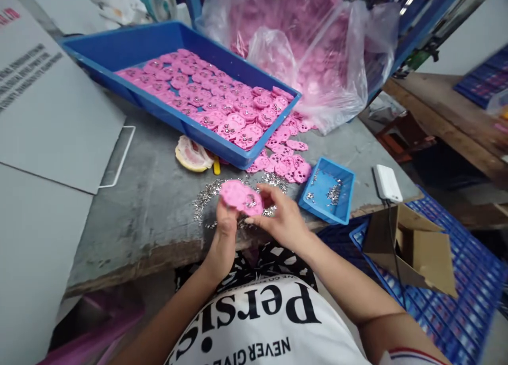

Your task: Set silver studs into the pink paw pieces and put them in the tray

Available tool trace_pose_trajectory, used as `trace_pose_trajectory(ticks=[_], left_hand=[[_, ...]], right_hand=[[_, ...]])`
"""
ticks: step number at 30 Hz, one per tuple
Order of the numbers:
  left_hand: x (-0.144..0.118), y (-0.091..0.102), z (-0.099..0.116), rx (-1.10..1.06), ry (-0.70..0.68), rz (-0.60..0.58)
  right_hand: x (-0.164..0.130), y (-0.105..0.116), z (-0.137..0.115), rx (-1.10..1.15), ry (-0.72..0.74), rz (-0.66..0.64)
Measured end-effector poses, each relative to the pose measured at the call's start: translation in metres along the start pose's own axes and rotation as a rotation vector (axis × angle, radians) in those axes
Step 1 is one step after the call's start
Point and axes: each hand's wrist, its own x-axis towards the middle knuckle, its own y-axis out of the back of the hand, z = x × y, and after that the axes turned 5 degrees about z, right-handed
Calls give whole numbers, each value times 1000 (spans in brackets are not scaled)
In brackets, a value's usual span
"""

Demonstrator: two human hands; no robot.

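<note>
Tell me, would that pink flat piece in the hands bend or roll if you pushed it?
The pink piece looks thin and flat, so it would probably slide, not roll. Both the left hand and right hand pinch it by fingertips alone, suggesting it is light. Whether it flexes is unclear.

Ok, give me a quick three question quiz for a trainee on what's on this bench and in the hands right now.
1. True or false: both hands hold the pink plastic piece.
2. What lies in the small blue tray? A) pink pieces B) small metal bits C) tape
3. Fill in: the large blue tray is filled with ____ pieces.

Key:
1. True: the left hand grips its near edge, the right hand its right side.
2. B
3. pink
</note>
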Motion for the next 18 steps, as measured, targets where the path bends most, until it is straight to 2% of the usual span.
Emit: trace_pose_trajectory(ticks=[3,6,9,11,13,16,18], left_hand=[[-4,22,-6,176,-207,19],[-9,58,-20,512,-443,195],[-15,89,-33,874,-617,326],[-16,99,-38,1024,-686,351],[-16,101,-41,1088,-719,348],[-13,98,-42,1112,-747,341],[-12,98,-43,1109,-787,353]], right_hand=[[24,47,14,-99,3,157],[64,98,32,-156,-115,276],[117,129,38,-312,-114,323],[156,132,33,-474,-68,323],[194,126,24,-604,-60,267],[238,110,11,-735,-164,189],[254,100,3,-840,-223,140]])
